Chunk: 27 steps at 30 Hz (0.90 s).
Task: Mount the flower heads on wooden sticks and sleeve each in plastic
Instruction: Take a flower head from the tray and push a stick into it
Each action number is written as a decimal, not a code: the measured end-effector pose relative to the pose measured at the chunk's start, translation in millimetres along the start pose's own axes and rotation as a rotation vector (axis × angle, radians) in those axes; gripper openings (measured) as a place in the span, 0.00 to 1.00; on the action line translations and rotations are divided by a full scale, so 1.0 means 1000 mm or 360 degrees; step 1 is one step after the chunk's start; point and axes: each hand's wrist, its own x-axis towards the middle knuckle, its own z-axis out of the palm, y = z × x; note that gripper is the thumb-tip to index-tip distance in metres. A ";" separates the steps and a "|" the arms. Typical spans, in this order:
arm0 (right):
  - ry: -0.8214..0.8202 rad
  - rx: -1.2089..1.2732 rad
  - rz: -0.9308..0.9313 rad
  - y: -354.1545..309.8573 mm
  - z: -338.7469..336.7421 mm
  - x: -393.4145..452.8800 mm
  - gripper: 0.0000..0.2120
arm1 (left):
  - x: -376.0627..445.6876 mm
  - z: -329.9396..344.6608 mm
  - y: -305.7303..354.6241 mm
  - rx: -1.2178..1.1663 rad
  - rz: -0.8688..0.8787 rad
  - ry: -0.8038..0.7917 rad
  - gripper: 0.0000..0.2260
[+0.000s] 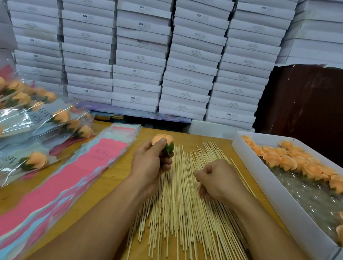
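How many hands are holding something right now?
2. The left hand grips an orange flower head above the stick pile; the right hand pinches one stick over the same pile.

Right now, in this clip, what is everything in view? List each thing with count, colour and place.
flower head: one, orange with green base, held up in the left hand.
wooden sticks: a large loose pile, pale wood, table centre.
white tray: one, at right, holding many orange flower heads on clear film.
plastic sleeves: a stack, pink and pale blue, left of the sticks.
sleeved flowers: a pile, orange in clear plastic, far left.
white boxes: many stacks, behind the table.
table: one, yellow-brown wood.
left hand: grips the flower head.
right hand: pinches one stick over the pile.
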 end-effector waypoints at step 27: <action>-0.1154 -0.0091 -0.0194 -0.004 -0.051 -0.022 0.15 | 0.019 -0.011 0.004 -0.0389 -0.0228 0.0483 0.13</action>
